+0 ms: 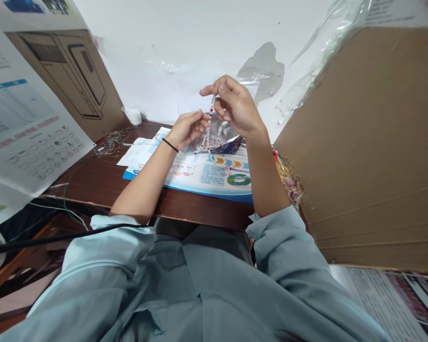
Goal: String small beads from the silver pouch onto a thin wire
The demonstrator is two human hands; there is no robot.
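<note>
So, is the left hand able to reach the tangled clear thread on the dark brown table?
Probably yes; between the left hand and the thread, nothing upright shows, mainly flat white papers.

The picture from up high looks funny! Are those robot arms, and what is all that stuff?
No robot here, just a person. The camera sits on their head and looks down, so you see their own sleeves and arms. The right hand holds up a string of beads, some of them red. The left hand is close beside it; I can't tell if it touches. On the brown table lie a printed sheet, a shiny bag and, to the left, tangled thread.
</note>
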